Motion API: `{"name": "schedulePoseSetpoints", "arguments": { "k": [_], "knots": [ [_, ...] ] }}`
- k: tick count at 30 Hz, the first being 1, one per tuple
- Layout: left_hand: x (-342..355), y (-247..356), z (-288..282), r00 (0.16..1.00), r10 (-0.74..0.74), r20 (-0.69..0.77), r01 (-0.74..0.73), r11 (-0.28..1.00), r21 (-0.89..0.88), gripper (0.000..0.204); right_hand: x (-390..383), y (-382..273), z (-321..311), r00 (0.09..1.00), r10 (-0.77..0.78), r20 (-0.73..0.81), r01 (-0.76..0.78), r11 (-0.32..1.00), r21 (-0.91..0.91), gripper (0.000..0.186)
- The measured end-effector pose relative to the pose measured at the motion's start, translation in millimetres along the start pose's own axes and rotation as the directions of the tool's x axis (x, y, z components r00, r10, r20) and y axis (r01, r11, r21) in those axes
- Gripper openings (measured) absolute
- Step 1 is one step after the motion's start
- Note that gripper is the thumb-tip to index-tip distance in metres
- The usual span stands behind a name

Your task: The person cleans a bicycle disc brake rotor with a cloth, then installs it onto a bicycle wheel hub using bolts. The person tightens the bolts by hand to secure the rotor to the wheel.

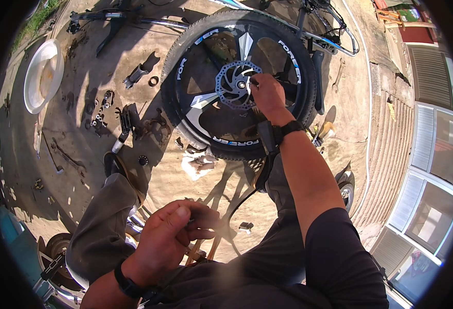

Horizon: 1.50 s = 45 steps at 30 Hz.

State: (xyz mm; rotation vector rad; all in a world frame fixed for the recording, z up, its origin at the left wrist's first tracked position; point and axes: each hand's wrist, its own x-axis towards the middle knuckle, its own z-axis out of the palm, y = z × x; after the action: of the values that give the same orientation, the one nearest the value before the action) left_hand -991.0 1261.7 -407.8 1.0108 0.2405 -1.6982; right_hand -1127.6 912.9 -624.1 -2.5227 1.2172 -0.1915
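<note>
A bicycle wheel (193, 120) with a black tyre and dark broad-spoked rim lies flat on the ground before me. On its hub sits a silver disc brake rotor (226, 86). My right hand (269, 93) reaches over the wheel, its fingertips pinched together at the rotor's right side by the hub; whatever they hold is hidden. Close to my body, my left hand (177, 225) is raised with thumb and fingers curled together. A tiny dark bit shows between those fingers, too small to name. A crumpled white cloth (198, 164) lies at the wheel's near edge.
A bicycle frame (164, 22) lies beyond the wheel. Toward the left are a white plastic basin (29, 85), several small loose parts (98, 119) and a wrench (72, 159). Another wrench (339, 73) lies on the right, near a low step (386, 134). My knees flank the work.
</note>
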Motion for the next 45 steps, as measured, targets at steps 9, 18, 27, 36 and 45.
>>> {"name": "schedulePoseSetpoints", "arguments": {
  "k": [9,18,27,36,45],
  "knots": [
    [0.1,-1.3,-1.4,1.0,-0.005,0.0,0.005,1.0,-0.008,0.043,1.6,4.3,5.6,0.999,-0.034,0.022,0.034,0.999,-0.036,0.019],
    [1.3,-1.2,-3.2,1.0,-0.001,0.018,0.002,0.999,-0.048,0.037,5.6,6.2,7.9,0.996,-0.09,0.03,0.092,0.993,-0.079,0.019],
    [0.7,-0.4,-2.5,1.0,-0.015,0.005,0.015,1.0,-0.008,0.034,10.2,4.8,6.2,0.992,-0.114,0.062,0.12,0.987,-0.103,0.014],
    [-0.1,1.2,-0.7,1.0,-0.015,0.005,0.015,1.0,0.008,0.033,14.6,9.5,11.1,0.99,-0.128,0.058,0.133,0.985,-0.106,0.011],
    [1.2,-1.1,-2.0,1.0,0.001,0.023,-0.001,1.0,-0.016,0.03,13.1,8.6,12.9,0.994,-0.102,0.024,0.104,0.993,-0.064,0.011]
  ]
}}
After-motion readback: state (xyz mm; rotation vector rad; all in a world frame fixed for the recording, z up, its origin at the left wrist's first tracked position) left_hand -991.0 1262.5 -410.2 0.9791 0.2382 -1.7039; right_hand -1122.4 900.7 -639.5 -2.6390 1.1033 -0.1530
